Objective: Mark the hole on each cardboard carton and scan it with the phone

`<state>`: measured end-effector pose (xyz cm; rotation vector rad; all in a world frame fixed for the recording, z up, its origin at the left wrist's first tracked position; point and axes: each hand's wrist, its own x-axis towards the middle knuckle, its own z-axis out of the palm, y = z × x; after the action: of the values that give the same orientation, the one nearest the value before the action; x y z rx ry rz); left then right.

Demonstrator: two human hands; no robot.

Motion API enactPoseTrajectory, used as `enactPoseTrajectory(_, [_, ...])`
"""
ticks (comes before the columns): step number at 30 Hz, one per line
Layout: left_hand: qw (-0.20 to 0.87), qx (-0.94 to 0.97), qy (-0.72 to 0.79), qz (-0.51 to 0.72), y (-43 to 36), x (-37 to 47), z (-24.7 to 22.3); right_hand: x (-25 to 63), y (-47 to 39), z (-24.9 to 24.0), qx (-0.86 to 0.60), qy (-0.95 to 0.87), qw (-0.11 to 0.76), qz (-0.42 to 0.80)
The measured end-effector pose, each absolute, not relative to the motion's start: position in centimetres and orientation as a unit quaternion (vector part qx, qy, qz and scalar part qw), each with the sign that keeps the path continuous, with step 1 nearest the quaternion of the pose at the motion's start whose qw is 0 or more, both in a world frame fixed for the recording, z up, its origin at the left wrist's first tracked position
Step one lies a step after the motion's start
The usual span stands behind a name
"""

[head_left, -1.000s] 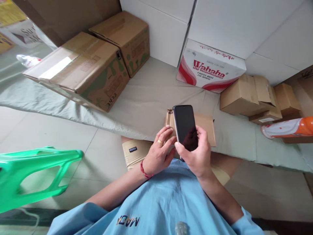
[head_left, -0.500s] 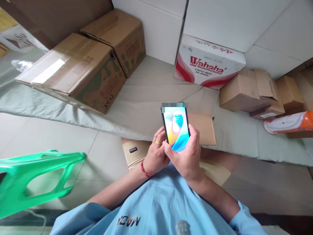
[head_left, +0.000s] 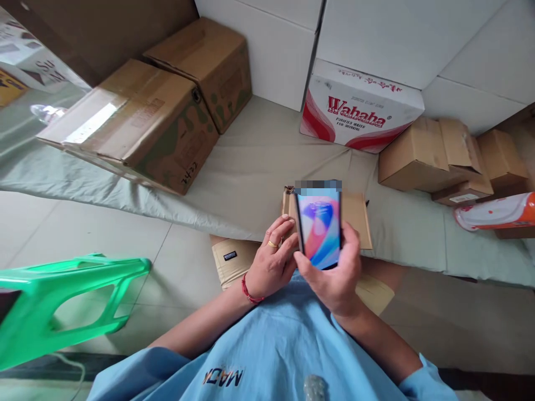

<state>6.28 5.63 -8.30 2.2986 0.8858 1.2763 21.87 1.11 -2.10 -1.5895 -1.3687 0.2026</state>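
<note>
A smartphone (head_left: 321, 225) with a lit, colourful screen tilts toward me, held in my right hand (head_left: 334, 284). My thumb lies across its lower edge and my fingers wrap its right side. Just left of the phone is my left hand (head_left: 273, 259), its fingers loosely bent and a little apart, with a ring and a red wrist cord. Its fingertips lie at the edge of a flat piece of brown cardboard (head_left: 355, 220), which the phone partly covers. Whether they press on the cardboard I cannot tell.
Two large cardboard boxes (head_left: 125, 117) stand at the left on the cloth-covered surface (head_left: 251, 161). A Wahaba-labelled water carton (head_left: 361, 108) leans by the white wall. Smaller boxes (head_left: 426, 150) and an orange-white container (head_left: 497, 211) lie right. A green stool (head_left: 79, 301) stands left.
The phone has moved right and slightly toward me in my right hand, away from my left hand. More of the cardboard shows behind it. The screen picture has changed colours.
</note>
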Motion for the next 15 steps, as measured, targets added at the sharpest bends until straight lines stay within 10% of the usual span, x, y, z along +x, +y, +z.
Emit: enactPoseTrajectory(15, [0.290, 0.692, 0.430, 0.502, 5.4, 5.9, -8.7, 46.4, -1.0, -7.8, -0.929, -0.265, 0.257, -0.005])
